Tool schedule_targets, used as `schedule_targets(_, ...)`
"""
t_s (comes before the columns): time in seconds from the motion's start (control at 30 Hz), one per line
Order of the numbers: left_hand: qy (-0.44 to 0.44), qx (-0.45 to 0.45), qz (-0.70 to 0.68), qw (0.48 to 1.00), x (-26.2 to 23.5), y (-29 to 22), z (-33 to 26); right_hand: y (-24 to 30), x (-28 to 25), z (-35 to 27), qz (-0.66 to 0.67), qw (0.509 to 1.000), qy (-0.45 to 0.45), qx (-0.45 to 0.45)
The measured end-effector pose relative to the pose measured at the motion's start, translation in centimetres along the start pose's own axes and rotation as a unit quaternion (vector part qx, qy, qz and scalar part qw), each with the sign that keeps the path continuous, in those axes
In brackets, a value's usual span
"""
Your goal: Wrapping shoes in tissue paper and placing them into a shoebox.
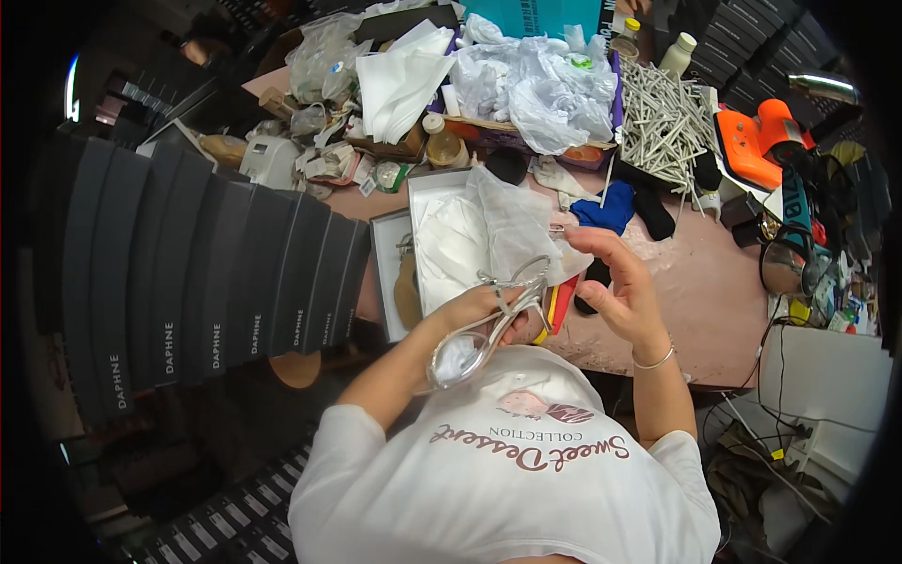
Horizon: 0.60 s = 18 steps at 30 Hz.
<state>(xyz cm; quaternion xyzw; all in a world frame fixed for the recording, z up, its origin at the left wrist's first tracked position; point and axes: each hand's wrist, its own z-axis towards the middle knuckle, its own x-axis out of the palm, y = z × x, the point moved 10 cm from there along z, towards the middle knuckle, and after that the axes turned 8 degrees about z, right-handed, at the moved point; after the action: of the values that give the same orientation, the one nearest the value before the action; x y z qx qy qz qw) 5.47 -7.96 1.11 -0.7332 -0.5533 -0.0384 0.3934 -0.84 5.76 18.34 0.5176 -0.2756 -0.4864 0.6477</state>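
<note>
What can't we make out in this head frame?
- Left hand grip: palm is hidden behind the silver strappy shoe.
- Right hand fingertips: any small item there is too small to tell.
- Open shoe box: contents are covered by tissue paper.
</note>
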Motion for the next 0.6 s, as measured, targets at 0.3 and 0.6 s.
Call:
schedule_targets(0.3,0.016,0.076,-0.132,0.988,5.0,5.6,2.7,-12.1,-1.6,-7.2,0.118,0.941,0.134,0.287)
schedule_targets(0.6,-0.013,0.231,-0.164,0.959,5.3,1.7,0.9,-28.5,-6.3,-14.4,-0.29,0.913,-0.1,0.268)
